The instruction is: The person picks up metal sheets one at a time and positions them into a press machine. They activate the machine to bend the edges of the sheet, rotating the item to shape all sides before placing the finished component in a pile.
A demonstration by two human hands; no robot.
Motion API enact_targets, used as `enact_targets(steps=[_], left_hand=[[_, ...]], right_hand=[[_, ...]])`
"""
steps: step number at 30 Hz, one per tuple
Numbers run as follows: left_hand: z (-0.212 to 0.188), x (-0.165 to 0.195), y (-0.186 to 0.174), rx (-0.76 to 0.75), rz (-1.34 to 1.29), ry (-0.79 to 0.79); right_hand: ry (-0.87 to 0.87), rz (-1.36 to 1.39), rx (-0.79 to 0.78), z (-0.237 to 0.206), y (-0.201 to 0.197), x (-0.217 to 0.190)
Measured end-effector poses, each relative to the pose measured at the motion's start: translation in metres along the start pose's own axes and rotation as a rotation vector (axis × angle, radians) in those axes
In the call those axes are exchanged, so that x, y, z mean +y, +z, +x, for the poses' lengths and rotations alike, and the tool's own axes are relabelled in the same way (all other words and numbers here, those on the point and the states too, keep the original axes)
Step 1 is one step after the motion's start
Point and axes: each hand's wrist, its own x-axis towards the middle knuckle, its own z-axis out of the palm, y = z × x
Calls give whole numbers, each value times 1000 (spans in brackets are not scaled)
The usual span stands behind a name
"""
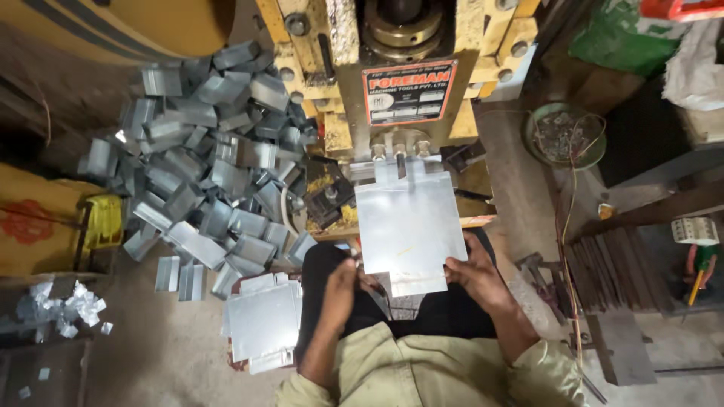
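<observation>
Nearest to you, your olive sleeves (422, 369) are reaching up from six o'clock over your dark lap. Your left hand (341, 285) is curling around the near left corner of a flat metal sheet (409, 226), fingers closed on its edge. Your right hand (473, 273) is pinching the near right edge, thumb on top. The sheet is lying at the centre, its far end touching the foot of a yellow press (392, 68) at twelve o'clock.

At seven o'clock, just beside your left knee, a stack of flat sheets (264, 320) is resting on the dusty grey floor (166, 354). From nine to eleven o'clock a big heap of folded metal pieces (204, 166) is spreading across the ground, well apart from a few small scraps (68, 305) lying at eight o'clock.

On the front of the press a rectangular red plate (407, 90) with pale lettering is sitting just above the sheet. At nine o'clock a yellow sack with a red round emblem (26, 222) is lying at the edge, with a small yellow crate (102, 220) next to it. At two o'clock a green bowl (564, 136) is holding dark bits, and a thin orange cord (569, 249) is trailing down from it. A green bag (622, 38) is sitting at one o'clock. At three o'clock a small white box (695, 231) is resting on dark wooden slats (611, 271).
</observation>
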Motion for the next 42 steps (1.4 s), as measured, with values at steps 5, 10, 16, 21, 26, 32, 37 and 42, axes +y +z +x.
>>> enact_targets(steps=[5, 10, 16, 21, 26, 32, 37, 42], left_hand=[[16, -32, 12, 7, -14, 29], [40, -17, 12, 31, -166, 92], [42, -5, 9, 20, -206, 2], [45, -11, 8, 2, -359, -26], [45, -9, 7, 32, -406, -44], [51, 3, 11, -33, -399, -54], [44, 8, 7, -134, -369, -2], [47, 5, 9, -176, -300, 21]], right_hand=[[-72, -130, 77, 14, -16, 14], [-111, -193, 171, 32, -11, 4], [-211, -190, 96, 21, 15, -18], [-225, -91, 7, 19, 13, -32], [-166, -73, 27, 25, 7, -35], [-161, -65, 4, 38, 4, -39], [-93, 17, 117, 36, 5, -40], [-73, 100, -10, 79, -11, -52]])
